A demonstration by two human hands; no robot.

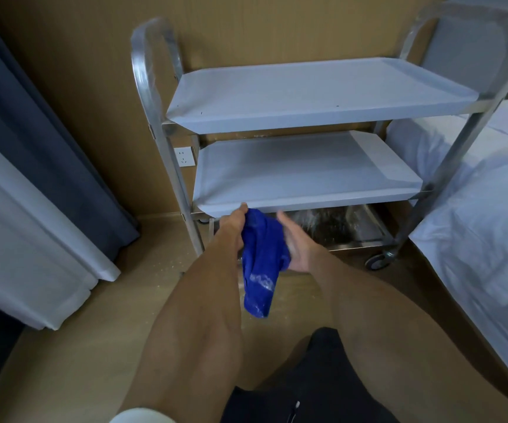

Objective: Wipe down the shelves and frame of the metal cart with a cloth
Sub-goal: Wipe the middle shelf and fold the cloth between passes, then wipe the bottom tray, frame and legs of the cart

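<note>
A metal cart stands against the wall with a top shelf [316,96], a middle shelf [301,175] and a bottom shelf [347,224] that is speckled with dust. Its frame [143,77] is wrapped in clear film. A blue cloth [262,270] hangs between my hands in front of the middle shelf's front edge. My left hand [233,227] grips the cloth's upper left part, thumb near the shelf edge. On the cloth's right side my right hand [295,248] holds it with the fingers spread.
A bed with white bedding [475,209] runs along the right, close to the cart's caster [378,262]. Dark and white curtains [33,166] hang at the left. A wall socket [184,156] sits behind the left frame. The wooden floor [143,270] has dust specks.
</note>
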